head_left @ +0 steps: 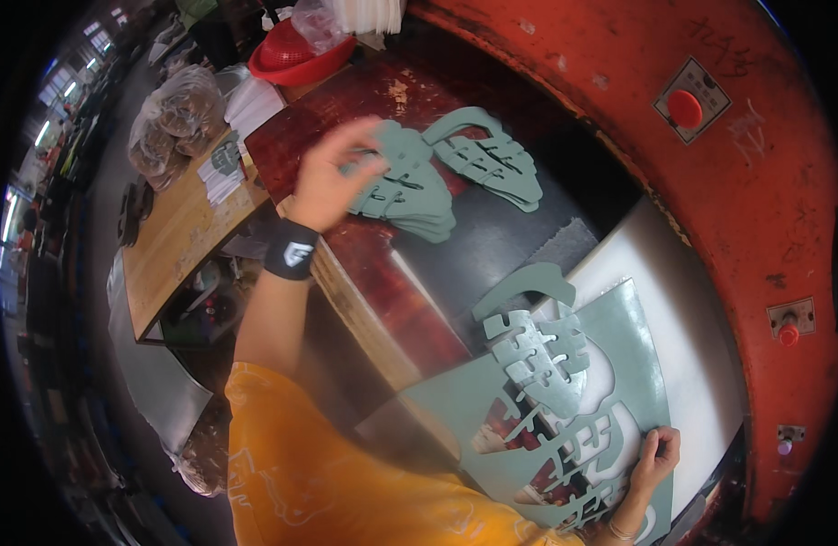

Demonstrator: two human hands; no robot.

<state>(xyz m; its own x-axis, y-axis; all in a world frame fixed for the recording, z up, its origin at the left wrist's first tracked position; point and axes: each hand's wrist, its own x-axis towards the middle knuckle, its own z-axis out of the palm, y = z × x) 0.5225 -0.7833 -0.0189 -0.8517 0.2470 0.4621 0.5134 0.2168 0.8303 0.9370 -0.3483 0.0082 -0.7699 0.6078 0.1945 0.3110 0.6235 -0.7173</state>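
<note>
My left hand (333,177), with a black wristband, reaches out over a stack of grey-green cut pieces (410,191) and touches its top piece. A second stack of the same slotted pieces (487,155) lies just beyond. My right hand (654,460) presses its fingers on a grey-green sheet (633,350) with shapes cut out of it, at the lower right. A loose cut piece (542,355) lies on top of that sheet. The sheet rests on a white board (687,309).
A red press machine (765,227) with red buttons (685,107) curves around the right side. A wooden table (178,241) at left holds plastic bags and white stacks. A red basket (296,55) sits at the top. My orange sleeve fills the bottom.
</note>
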